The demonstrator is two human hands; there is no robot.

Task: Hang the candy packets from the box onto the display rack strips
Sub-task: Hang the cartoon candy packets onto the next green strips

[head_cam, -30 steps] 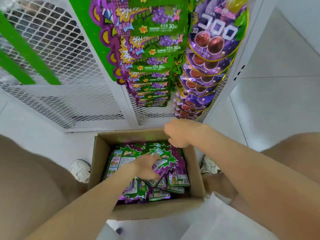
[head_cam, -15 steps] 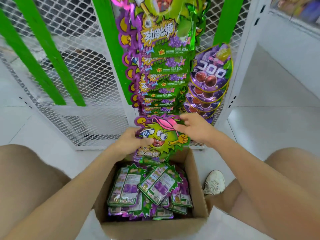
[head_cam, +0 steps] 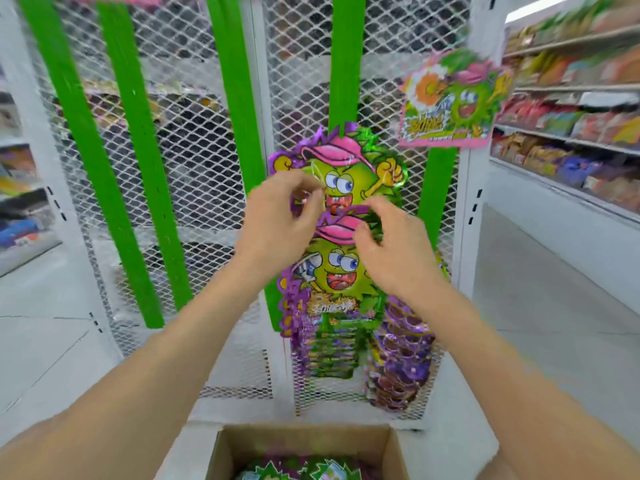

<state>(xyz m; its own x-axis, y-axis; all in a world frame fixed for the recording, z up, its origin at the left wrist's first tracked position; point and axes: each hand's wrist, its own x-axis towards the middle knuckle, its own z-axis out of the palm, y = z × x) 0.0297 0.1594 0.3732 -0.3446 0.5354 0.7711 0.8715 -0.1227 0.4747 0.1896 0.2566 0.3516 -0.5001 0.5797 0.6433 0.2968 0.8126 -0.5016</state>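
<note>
Pinches glossy, jagged-edged foil candy packet (head_cam: 332, 271) near top with 2 clamped hands, left hand (head_cam: 277, 223) and right hand (head_cam: 394, 254); top edge hidden behind fingers, brown cardboard box (head_cam: 304, 439) cropped below.

Green strips (head_cam: 228, 98) on white mesh (head_cam: 304, 64), purple-green packets (head_cam: 349, 181) (pink caps).

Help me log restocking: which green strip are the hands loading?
The fourth green strip from the left: the left hand and right hand pinch a cartoon-face candy packet at it; the others go untouched.
</note>
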